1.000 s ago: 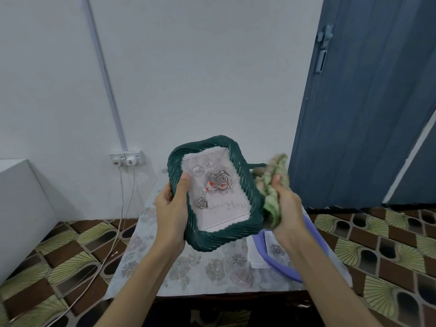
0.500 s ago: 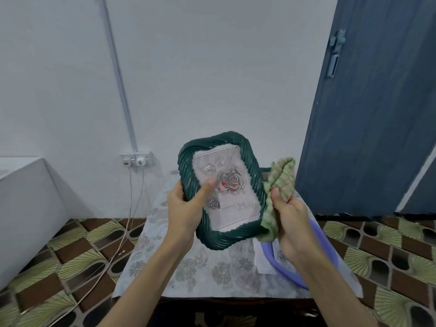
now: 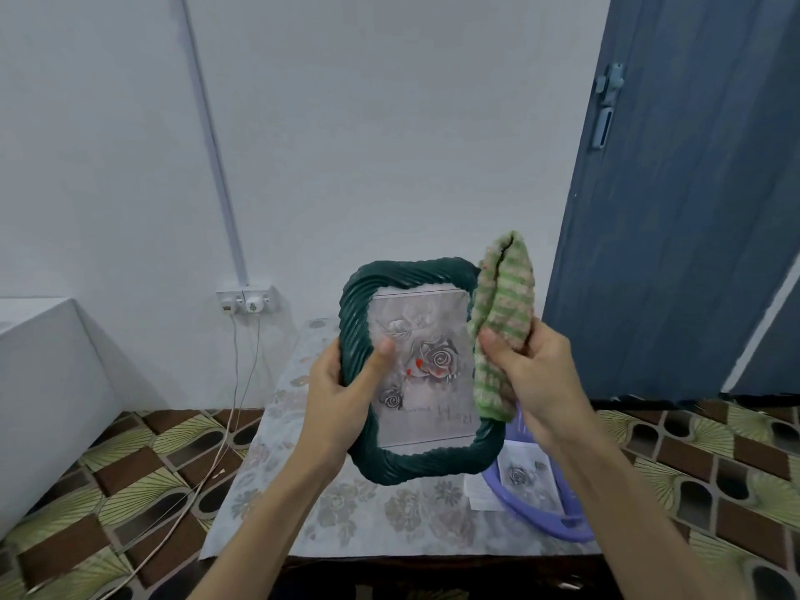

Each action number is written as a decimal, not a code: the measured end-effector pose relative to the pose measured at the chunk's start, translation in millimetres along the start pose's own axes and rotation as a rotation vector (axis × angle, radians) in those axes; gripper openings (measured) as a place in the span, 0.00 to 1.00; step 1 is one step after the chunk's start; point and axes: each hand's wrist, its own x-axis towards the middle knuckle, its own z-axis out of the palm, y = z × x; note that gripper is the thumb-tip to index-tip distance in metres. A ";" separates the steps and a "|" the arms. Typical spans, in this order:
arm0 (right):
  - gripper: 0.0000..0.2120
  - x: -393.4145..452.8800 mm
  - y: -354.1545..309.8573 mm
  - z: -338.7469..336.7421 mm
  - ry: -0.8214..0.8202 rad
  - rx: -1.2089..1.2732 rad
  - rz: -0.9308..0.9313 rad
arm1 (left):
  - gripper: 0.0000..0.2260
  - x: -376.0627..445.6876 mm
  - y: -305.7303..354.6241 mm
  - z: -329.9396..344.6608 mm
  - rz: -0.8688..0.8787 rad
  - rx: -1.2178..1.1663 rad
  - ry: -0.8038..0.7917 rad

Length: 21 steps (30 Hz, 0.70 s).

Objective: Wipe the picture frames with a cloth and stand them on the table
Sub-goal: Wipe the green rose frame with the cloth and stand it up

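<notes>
While the left hand [image 3: 342, 396] grips the left edge of the dark green twisted-rope picture frame [image 3: 420, 463], thumb lying across the glass and fingers hidden behind, the frame is held up above the table with the floral cloth cover [image 3: 346, 517], not touching it. Right hand [image 3: 534, 374] pinches the folded green-and-pink striped cloth [image 3: 502, 313] against the frame's right edge, which the cloth covers. Rose print shows under the glass; writing at its bottom is too blurry to read. Lilac plastic basin [image 3: 541, 524] on the table's right side holds another rose picture, partly hidden by the right forearm. Blue door [image 3: 675, 210] is cut off at right.
</notes>
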 end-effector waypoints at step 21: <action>0.04 26.4 -21.2 -6.4 -0.056 -0.044 -0.016 | 0.29 19.1 -0.1 -23.7 0.156 0.239 -0.280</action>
